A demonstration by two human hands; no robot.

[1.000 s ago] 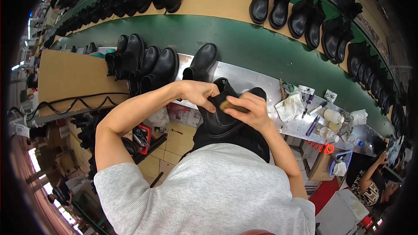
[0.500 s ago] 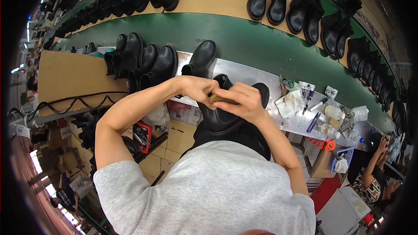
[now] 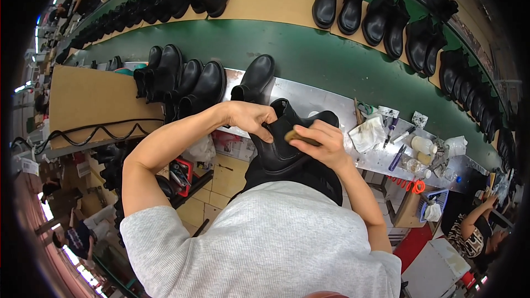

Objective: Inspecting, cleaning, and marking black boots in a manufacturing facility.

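Observation:
A black ankle boot (image 3: pixel 276 153) is held close in front of my body, its dark opening pointing away from me. My left hand (image 3: pixel 249 117) is closed on the upper left side of the boot, thumb pressed against the leather. In my right hand (image 3: pixel 324 140) is a small brownish-yellow pad or brush (image 3: pixel 301 138), pinched by the fingers right at the boot's right side; its underside is hidden. Just beyond my right hand, a second black boot (image 3: pixel 328 117) lies partly covered. Another black boot (image 3: pixel 258 74) rests on the metal bench past my left hand.
Several black boots (image 3: pixel 201 85) stand at the left by a cardboard sheet (image 3: pixel 99 102) and a coiled black cable. A white cloth (image 3: pixel 367 133), pens and bottles (image 3: pixel 423 144) crowd the metal bench (image 3: pixel 314 96) at right. Boots line the green conveyor (image 3: pixel 287 38). Someone else works at far right.
My right hand has moved right and slightly down, away from my left hand, carrying the brownish pad or brush. More of the boot's upper now shows between the hands.

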